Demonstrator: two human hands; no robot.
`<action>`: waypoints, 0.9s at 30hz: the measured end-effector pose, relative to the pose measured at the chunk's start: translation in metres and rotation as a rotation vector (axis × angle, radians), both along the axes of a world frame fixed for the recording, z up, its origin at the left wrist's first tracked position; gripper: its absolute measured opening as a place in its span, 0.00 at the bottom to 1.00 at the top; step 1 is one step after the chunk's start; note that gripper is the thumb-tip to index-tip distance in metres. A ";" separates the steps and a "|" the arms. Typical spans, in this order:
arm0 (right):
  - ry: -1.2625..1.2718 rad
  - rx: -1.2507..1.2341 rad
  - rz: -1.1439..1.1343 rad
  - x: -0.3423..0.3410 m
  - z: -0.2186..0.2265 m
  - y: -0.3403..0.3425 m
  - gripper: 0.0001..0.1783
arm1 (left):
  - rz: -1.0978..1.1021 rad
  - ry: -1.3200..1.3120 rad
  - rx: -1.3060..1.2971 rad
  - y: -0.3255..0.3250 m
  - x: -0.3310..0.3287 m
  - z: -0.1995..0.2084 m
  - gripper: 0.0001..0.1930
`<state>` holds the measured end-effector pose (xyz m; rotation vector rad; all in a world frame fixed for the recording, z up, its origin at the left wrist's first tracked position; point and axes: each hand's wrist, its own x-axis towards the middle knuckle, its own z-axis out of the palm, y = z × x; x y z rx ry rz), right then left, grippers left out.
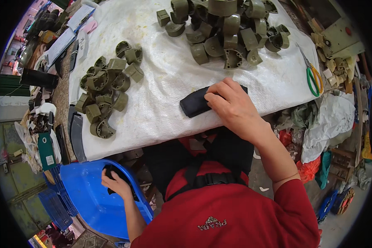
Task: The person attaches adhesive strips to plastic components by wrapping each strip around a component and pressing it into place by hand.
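Observation:
On the white-covered table, near its front edge, lies a folded strip of black cloth [193,101]. My right hand [232,105] grips its right part from above, with bent fingers and the knuckles up. Low on the left, my left hand [118,184] is over the blue plastic basin [84,198], its fingers closed around a dark piece that looks like black cloth [110,168]. The hand hides part of that piece. Olive-green moulded plastic parts, curved with small holes, form a smaller pile [101,82] at the left and a larger pile [231,35] at the far side.
Scissors [313,78] with green and yellow handles lie at the table's right edge. Papers [66,41] and a black cylinder [39,77] are beyond the left edge. Plastic bags [328,120] and a beige machine [343,37] stand to the right.

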<state>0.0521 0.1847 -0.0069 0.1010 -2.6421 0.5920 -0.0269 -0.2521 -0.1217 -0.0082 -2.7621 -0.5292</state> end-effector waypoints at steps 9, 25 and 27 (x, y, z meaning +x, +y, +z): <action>-0.112 0.110 -0.014 -0.002 0.013 -0.001 0.12 | 0.025 -0.322 -0.410 0.005 0.000 0.002 0.20; -0.120 0.070 0.015 -0.017 -0.016 0.004 0.05 | -1.043 0.268 0.242 0.235 -0.006 0.113 0.17; -0.122 -0.069 0.017 -0.017 -0.018 0.007 0.04 | -1.087 0.269 0.212 0.260 -0.001 0.108 0.17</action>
